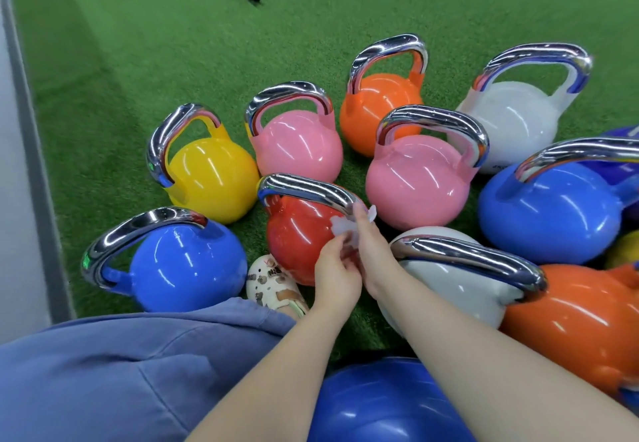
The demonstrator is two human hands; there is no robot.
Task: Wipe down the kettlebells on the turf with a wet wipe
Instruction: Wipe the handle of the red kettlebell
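Wipe: the wet wipe (340,230) is sitting bunched between both hands, right over the red kettlebell (301,234), just below the near end of its chrome handle (307,191).
Left hand: the left hand (337,274) is pinching the wipe's lower edge, fingers curled up to it.
Right hand: the right hand (371,251) is holding the upper part, fingertips reaching the handle; motion blur is smearing the wipe, so its exact fold is hard to call.
Handling, wipe: it's looking thin, limp and damp, likely to crumple, so a flat palm behind it should be spreading it best.
Handling, bell: heavy, glossy and probably slick when wet; the handle is the place to be steadying it.
Orientation: the red bell is standing upright on the turf (173,44), its handle running left to right and slightly toward the person.
Neighbours: the yellow kettlebell (212,182), pink kettlebell (416,192) and grey kettlebell (446,279) are crowding close around it.
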